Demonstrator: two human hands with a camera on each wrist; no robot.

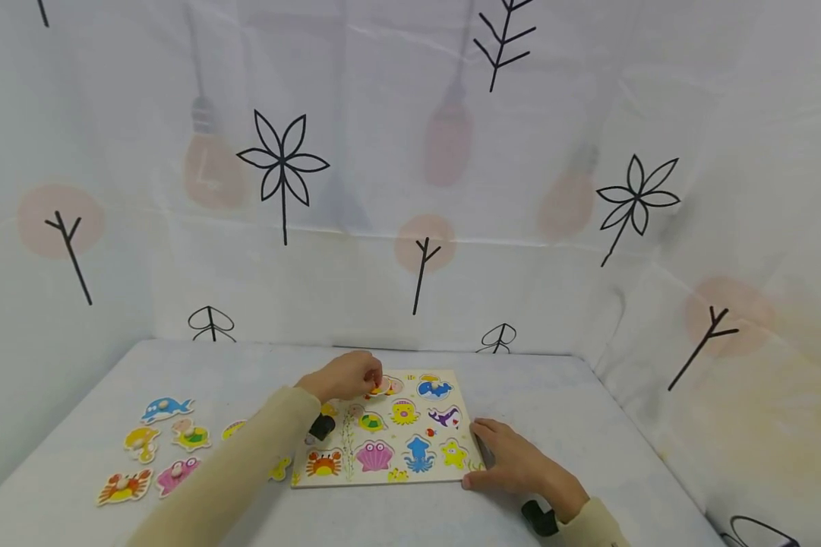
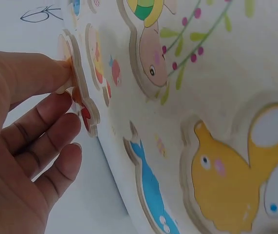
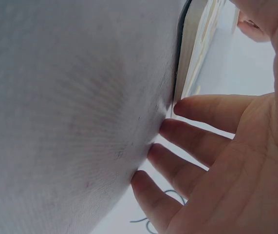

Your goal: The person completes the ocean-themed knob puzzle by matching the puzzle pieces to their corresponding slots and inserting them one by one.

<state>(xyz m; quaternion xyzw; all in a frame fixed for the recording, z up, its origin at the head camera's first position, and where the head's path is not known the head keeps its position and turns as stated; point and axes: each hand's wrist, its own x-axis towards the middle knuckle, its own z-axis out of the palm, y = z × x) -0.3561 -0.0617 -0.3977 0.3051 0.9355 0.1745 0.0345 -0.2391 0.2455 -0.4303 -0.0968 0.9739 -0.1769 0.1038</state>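
My left hand (image 1: 348,374) pinches a small wooden puzzle piece (image 2: 83,87) between thumb and fingers. The piece is seen nearly edge-on in the left wrist view, with orange and red print. It is just above the far part of a sea-animal puzzle board (image 1: 465,433), near a recess (image 2: 97,58) with yellow and red print. Whether the piece touches the board I cannot tell. My right hand (image 1: 516,460) rests at the board's right edge, fingers extended and fingertips (image 3: 185,106) at its side and on the table. Part of the board's left side is hidden by my left arm.
Left of the board lie several loose pieces, among them a crab (image 1: 124,487), a blue dolphin (image 1: 166,409), a turtle (image 1: 191,435) and a pink shell (image 1: 178,476). A yellow piece (image 1: 279,468) lies beside the board's left edge, partly behind my sleeve. Printed cloth (image 1: 383,152) surrounds the table.
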